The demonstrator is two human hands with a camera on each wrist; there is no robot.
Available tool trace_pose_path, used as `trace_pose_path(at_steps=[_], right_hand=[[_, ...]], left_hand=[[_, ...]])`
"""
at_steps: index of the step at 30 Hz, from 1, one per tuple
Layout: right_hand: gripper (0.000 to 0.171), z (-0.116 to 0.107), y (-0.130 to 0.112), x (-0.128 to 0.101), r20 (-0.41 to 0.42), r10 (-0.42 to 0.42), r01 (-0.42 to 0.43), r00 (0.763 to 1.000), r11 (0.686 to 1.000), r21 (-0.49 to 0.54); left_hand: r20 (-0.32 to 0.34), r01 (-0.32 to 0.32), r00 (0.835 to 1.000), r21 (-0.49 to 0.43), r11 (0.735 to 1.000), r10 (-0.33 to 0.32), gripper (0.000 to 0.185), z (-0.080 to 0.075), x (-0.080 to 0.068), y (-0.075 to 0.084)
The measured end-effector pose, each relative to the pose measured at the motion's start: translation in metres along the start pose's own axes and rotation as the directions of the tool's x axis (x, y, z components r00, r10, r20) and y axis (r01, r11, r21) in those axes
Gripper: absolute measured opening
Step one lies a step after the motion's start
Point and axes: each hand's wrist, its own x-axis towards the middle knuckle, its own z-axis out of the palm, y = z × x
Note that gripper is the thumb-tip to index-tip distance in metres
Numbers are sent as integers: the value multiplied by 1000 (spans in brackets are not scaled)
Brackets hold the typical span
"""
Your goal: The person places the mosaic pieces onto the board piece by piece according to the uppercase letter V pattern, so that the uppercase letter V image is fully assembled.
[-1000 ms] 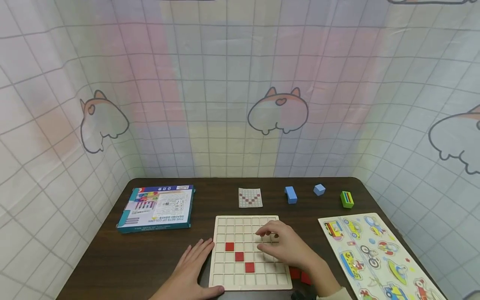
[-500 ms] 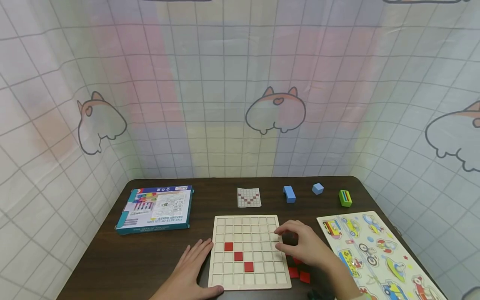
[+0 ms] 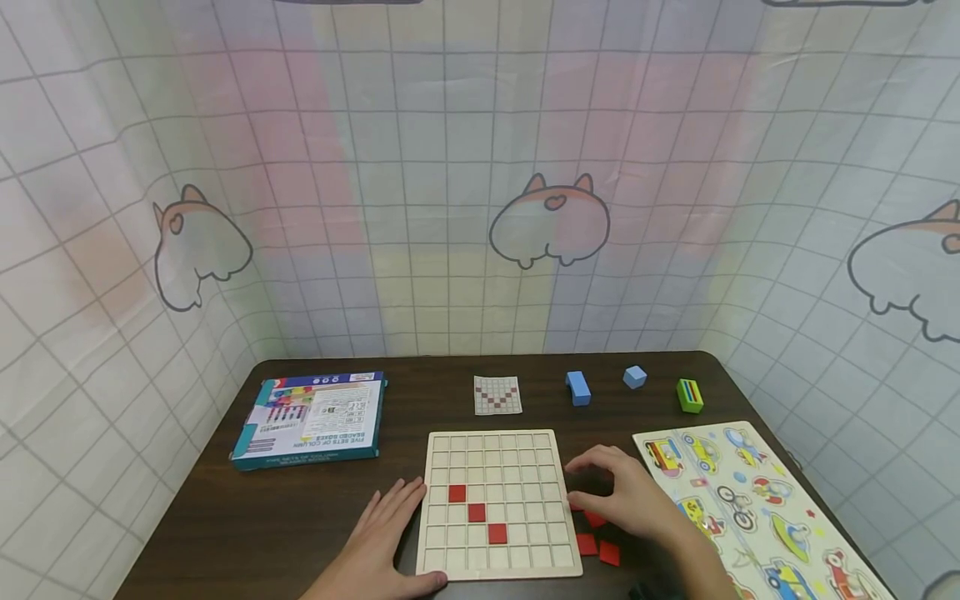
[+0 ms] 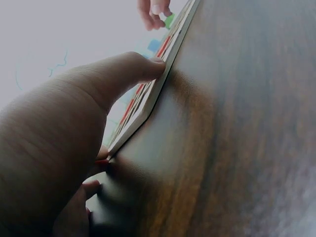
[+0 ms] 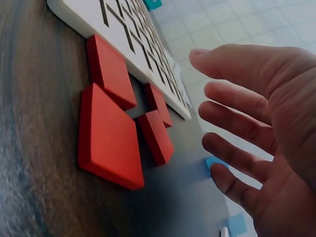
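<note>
A pale wooden grid board (image 3: 525,450) lies at the table's front, with three red tiles (image 3: 477,512) set in a diagonal. My left hand (image 3: 390,521) lies flat on the table at the board's left edge. In the left wrist view its thumb (image 4: 140,69) presses against the board's rim (image 4: 148,101). My right hand (image 3: 600,487) hovers just right of the board, fingers spread and relaxed, holding nothing. Under it several loose red tiles (image 3: 597,548) lie on the table. The right wrist view shows these tiles (image 5: 111,138) below the open fingers (image 5: 237,118).
A blue game box (image 3: 311,417) lies at the back left. A small pattern card (image 3: 498,394), two blue blocks (image 3: 577,388) (image 3: 634,377) and a green block (image 3: 690,396) sit along the back. A vehicle puzzle board (image 3: 750,508) fills the right side. Curtain walls surround the table.
My right hand moved from over the board's right half to the table beside it, above the loose red tiles. The left hand and the three placed tiles stayed put.
</note>
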Motion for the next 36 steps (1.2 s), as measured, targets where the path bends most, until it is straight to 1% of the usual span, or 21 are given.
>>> trace_pose_path(at_steps=[6,10,16,19,24,30,36], right_hand=[[39,0,4,-2,11,14,-14,1000,999,-34],[40,2,8,-2,36,19,-17,999,999,-49],[37,6,14,0,46,25,-22,999,997,-70],[34,7,15,-1,44,27,-24,999,997,-77],[27,7,16,-4,33,5,-2,999,996,-87],[19,9,19,-5,9,-19,20,1000,995,-103],[14,13,19,-4,-36,-24,20,999,994,-103]], left_hand=[[-9,-14,1000,-7,1000,14,128,-1,-1,0],[-4,-7,1000,-7,1000,7,128,-1,-1,0],[5,2,1000,3,1000,-2,128,-1,0,0],[1,-6,1000,10,1000,6,127,0,0,-1],[-3,-18,1000,-1,1000,18,126,-1,0,-2],[15,-7,1000,-22,1000,7,126,0,1,-5],[-8,-25,1000,-25,999,25,125,0,1,-6]])
